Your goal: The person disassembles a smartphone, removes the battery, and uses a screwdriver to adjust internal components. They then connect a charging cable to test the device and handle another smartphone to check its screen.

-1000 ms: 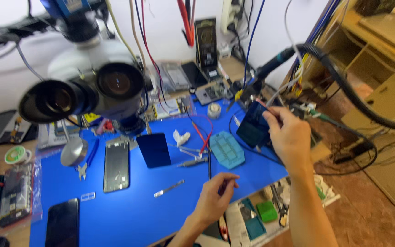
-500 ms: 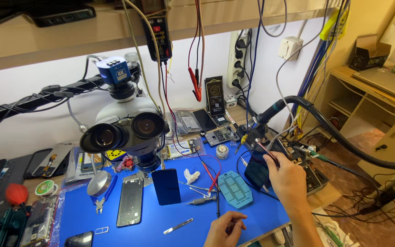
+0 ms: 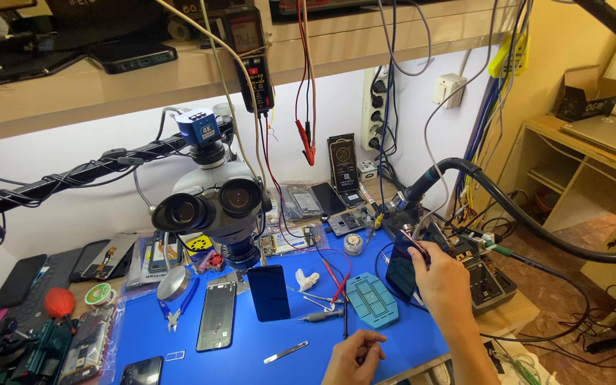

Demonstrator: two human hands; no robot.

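The right hand (image 3: 442, 281) pinches a dark phone (image 3: 401, 269) upright in closed fingers, its lower edge hidden behind the palm, while the left hand (image 3: 354, 356), fingers curled on something too small to make out, rests on the blue worktop (image 3: 251, 363) beside open mat.

Both arms bare up to the frame edge, no sleeves showing. No gloves, rings or watch visible on the left hand (image 3: 354, 356) or the right hand (image 3: 445, 284). The right forearm (image 3: 473, 351) is bare; the left wrist is cropped.
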